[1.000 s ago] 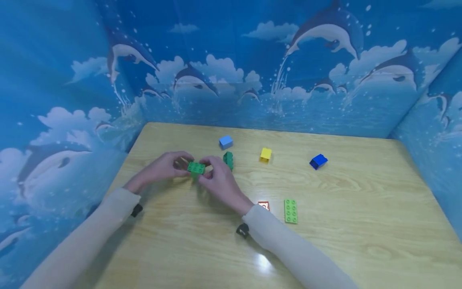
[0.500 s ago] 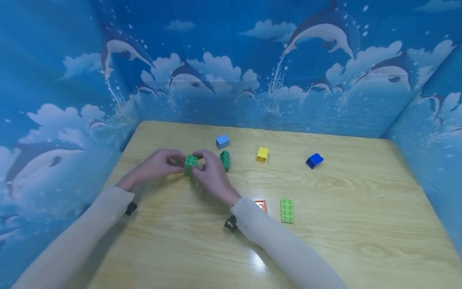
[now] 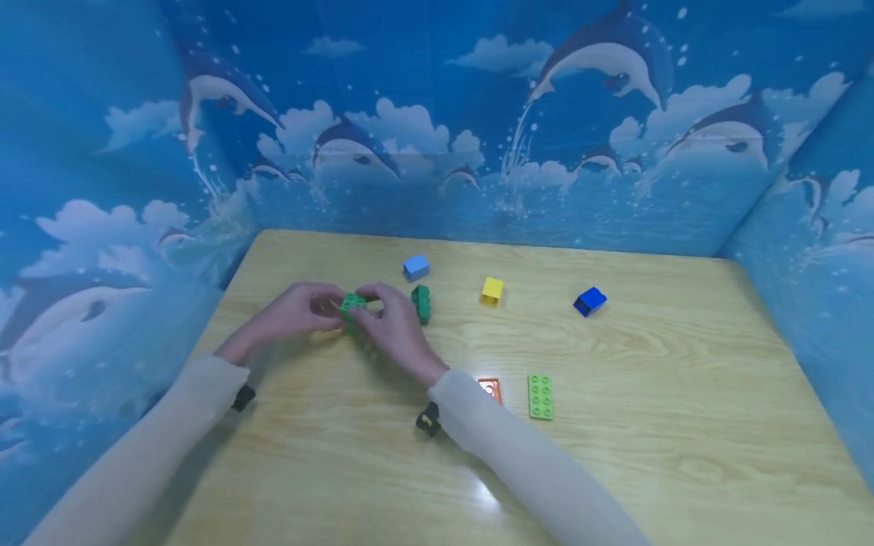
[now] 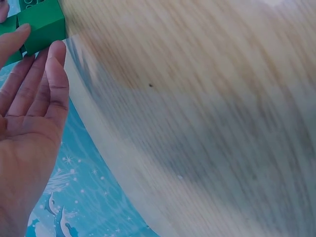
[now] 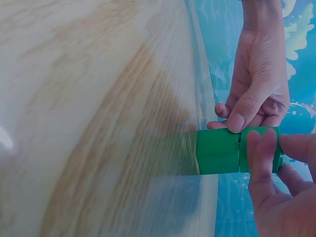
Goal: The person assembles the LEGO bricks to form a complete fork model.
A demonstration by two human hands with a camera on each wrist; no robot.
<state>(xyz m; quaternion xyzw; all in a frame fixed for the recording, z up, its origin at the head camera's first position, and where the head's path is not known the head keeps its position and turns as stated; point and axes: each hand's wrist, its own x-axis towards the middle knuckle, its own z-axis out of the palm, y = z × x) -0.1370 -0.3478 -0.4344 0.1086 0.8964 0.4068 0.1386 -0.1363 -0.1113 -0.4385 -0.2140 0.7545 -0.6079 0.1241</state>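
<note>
Two green toy building bricks are stacked one on the other, with a thin seam between them in the right wrist view. My left hand holds the lower brick from the left side, its thumb lying on the brick near the seam. From the right, my right hand pinches the upper brick between thumb and fingers. Studs show on top of the stack in the head view. Just right of my right hand, a darker green brick lies on its side.
On the wooden table lie a light blue brick, a yellow brick and a dark blue brick. Nearer are a flat light green plate and a red-edged white piece, partly behind the right sleeve. A dolphin-print curtain surrounds the table.
The stacked green bricks have turned between the hands, from a long side facing the camera to a narrower end. The whole head view has shifted slightly; the other bricks stay put.
</note>
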